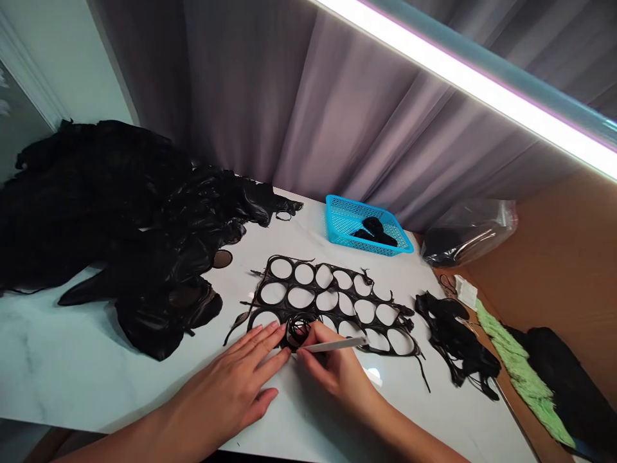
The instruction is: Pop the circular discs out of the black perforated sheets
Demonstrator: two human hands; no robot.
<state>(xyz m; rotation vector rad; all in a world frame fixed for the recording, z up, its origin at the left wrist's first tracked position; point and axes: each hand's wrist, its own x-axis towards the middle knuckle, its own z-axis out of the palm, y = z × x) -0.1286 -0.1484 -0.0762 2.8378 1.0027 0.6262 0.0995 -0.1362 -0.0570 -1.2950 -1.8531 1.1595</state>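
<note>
A black sheet with rows of round holes (313,289) lies flat on the white marbled table (270,431). My left hand (241,373) rests palm down with fingers spread, its fingertips on the sheet's near edge. Between my hands sits a small bundle of thin black strands (299,326). My right hand (337,370) is closed round a slim grey tool (337,344), which looks like a pen or blade. The tool's tip points left, close to my left fingertips and the strands; whether it touches the sheet cannot be made out.
A big heap of black material (120,212) covers the left side. At the back stands a blue basket (337,241) with black pieces inside. To the right lie black scraps (453,334), a clear plastic bag (472,231) and a green cloth (520,373). A bright tube light (463,74) hangs above.
</note>
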